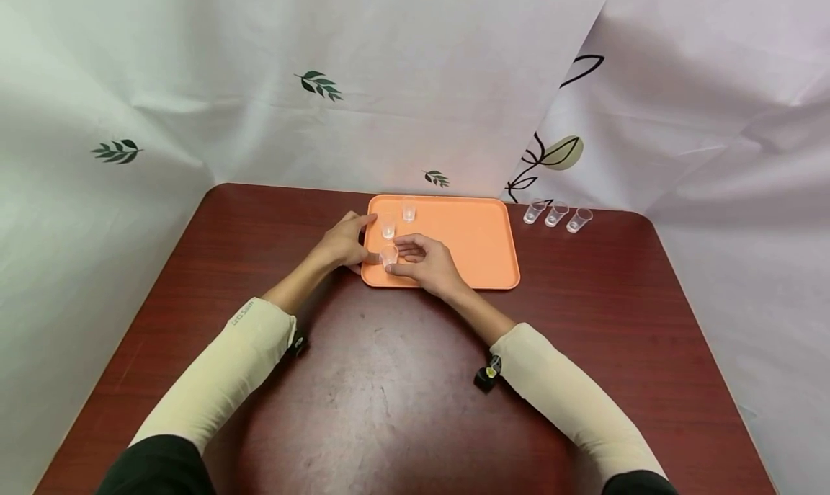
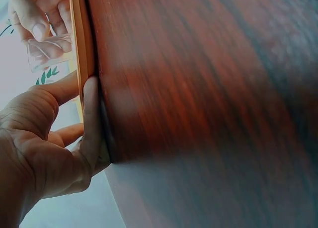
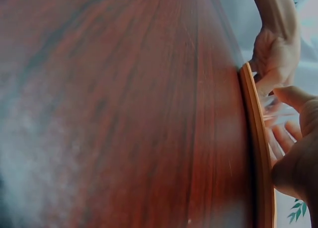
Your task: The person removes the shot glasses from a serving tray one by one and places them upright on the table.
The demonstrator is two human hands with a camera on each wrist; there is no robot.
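Note:
An orange tray (image 1: 467,243) lies at the far side of the table. My right hand (image 1: 431,264) holds a small clear plastic cup (image 1: 389,256) between thumb and fingers over the tray's near left corner. In the left wrist view that cup (image 2: 47,54) is seen past the rim. My left hand (image 1: 344,243) lies at the tray's left edge, its thumb and forefinger stretched over the rim and its other fingers along the outer side; the thumb tip is close to the cup. Behind it stand two more clear cups, one nearer (image 1: 387,226) and one farther (image 1: 408,210).
To the right of the tray, three clear cups (image 1: 557,215) stand in a row near the table's back edge. The dark red wooden table (image 1: 363,380) meets a pale leaf-patterned curtain (image 1: 389,84) at the back and sides.

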